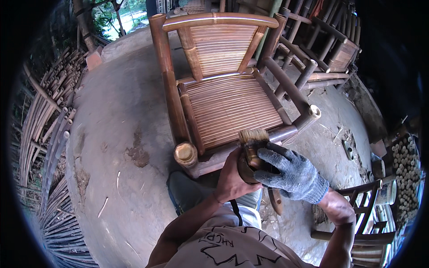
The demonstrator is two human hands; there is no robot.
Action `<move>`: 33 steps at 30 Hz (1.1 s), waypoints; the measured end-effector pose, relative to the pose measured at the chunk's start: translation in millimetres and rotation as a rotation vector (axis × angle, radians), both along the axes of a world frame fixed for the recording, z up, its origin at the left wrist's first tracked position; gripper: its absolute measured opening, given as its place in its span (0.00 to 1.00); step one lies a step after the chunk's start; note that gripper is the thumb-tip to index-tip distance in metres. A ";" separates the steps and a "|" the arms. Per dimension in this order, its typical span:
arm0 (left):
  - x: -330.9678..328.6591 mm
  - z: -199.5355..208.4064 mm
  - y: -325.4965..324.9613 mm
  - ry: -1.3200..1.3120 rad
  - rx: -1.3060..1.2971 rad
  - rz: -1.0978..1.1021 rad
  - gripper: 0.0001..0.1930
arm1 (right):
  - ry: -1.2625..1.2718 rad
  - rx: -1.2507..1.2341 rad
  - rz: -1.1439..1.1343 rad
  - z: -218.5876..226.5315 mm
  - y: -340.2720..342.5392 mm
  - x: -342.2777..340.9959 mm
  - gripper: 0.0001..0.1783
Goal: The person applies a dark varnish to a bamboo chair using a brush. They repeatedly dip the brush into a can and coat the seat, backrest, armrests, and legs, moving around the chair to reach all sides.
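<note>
My bare left hand (230, 181) is wrapped round a small brown round container (246, 172), held in front of my body near the chair's front edge. My right hand, in a grey knitted glove (290, 172), grips a wide flat brush (253, 136) right against the container. The pale bristles point up and away from me, dark near their base. A wooden handle end with a hole (275, 202) shows below the glove. What is inside the container is hidden. Beyond my hands stands a glossy brown bamboo armchair (232, 111) with a slatted seat and back.
Bundles of bamboo poles (49, 102) lie along the left side, with thin dark strips (67, 232) below them. More bamboo chairs (326, 44) stand at the back right. Another bamboo frame (366, 210) is at the lower right, near stacked cut poles (404, 156). The concrete floor (111, 147) has scattered scraps.
</note>
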State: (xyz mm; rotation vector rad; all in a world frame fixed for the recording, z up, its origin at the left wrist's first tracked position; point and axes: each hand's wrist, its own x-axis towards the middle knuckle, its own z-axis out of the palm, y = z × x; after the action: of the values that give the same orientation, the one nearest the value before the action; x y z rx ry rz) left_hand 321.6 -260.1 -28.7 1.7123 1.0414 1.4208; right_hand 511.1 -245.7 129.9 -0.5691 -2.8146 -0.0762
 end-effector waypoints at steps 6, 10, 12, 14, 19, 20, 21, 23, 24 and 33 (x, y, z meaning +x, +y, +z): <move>-9.6 1.1 -7.8 -0.069 0.015 -0.072 0.60 | 0.815 -0.379 -0.399 16.2 6.9 18.8 0.13; -12.9 4.9 -10.8 -0.164 -0.005 -0.136 0.59 | 1.027 -0.482 -0.412 52.2 16.7 33.8 0.20; -10.7 6.3 -9.6 -0.265 0.006 -0.232 0.59 | 0.902 -0.698 -0.305 53.4 19.2 38.4 0.24; -5.7 3.8 -9.4 -0.415 -0.064 -0.341 0.59 | 0.728 -0.742 -0.270 48.0 17.6 32.2 0.25; 3.5 21.8 -13.5 -1.202 -0.665 -0.739 0.48 | 0.403 -0.824 -0.418 48.3 14.6 2.7 0.20; 4.0 25.3 -10.6 -1.279 -0.764 -0.783 0.45 | 0.277 -0.781 -0.534 54.5 14.1 -3.1 0.18; -0.2 27.6 -9.2 -1.342 -0.842 -0.802 0.43 | 0.253 -0.702 -0.473 46.7 18.1 -4.5 0.20; -6.7 32.9 -6.9 -1.432 -0.949 -0.808 0.38 | 0.213 -0.544 -0.348 26.6 28.0 -6.1 0.27; -3.7 37.4 -3.8 -1.463 -0.990 -0.830 0.36 | 0.172 -0.527 -0.373 26.9 28.3 -4.6 0.26; 0.8 50.0 6.3 -1.519 -1.070 -0.915 0.31 | 0.079 -0.356 -0.346 21.9 41.5 -7.4 0.24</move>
State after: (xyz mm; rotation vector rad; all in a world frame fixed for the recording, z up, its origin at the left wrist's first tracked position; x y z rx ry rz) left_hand 322.4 -253.7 21.4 -0.0131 -0.0322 0.7943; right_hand 503.7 -204.2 151.8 -1.1074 -2.6351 0.3783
